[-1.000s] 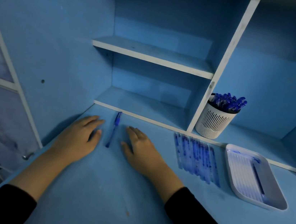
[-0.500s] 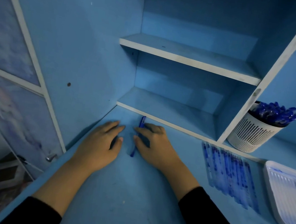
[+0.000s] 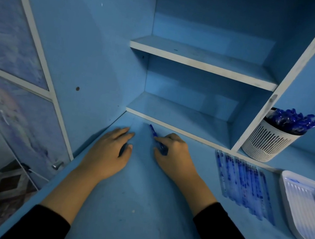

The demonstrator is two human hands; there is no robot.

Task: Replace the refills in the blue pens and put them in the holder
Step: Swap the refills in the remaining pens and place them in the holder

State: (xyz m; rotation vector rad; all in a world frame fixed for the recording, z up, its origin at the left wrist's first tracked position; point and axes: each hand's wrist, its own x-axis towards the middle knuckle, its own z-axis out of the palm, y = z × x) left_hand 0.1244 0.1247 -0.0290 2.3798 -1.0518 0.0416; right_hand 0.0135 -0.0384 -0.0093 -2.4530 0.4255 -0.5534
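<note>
The grip of the right hand (image 3: 174, 155) is curled over a blue pen (image 3: 155, 137). Fingertips and thumb pinch its near half, and the pen's far end pokes out past the fingers, pointing away towards the back left. The pen lies low against the blue worktop (image 3: 141, 207), just in front of the edge of a low shelf (image 3: 183, 114). Whether it has left the surface cannot be told.

The left hand (image 3: 110, 153) lies beside it, a little apart, palm down on the worktop. Its fingers are straight and slightly blurred, and it holds nothing.

Further right, a row of refills (image 3: 244, 185) lies side by side on the worktop, untouched. Beyond them at the right edge sits a white ribbed tray (image 3: 302, 202) with one dark, thin stick in it, too small to identify. At the back right stands a white slotted holder (image 3: 266, 141), already packed with blue pens (image 3: 292, 121).

Judging by the full holder, much of the job looks done. This pen seems to be at the start of its turn. It is not yet opened, so its refill has yet to be swapped, and then it goes into the holder.
</note>
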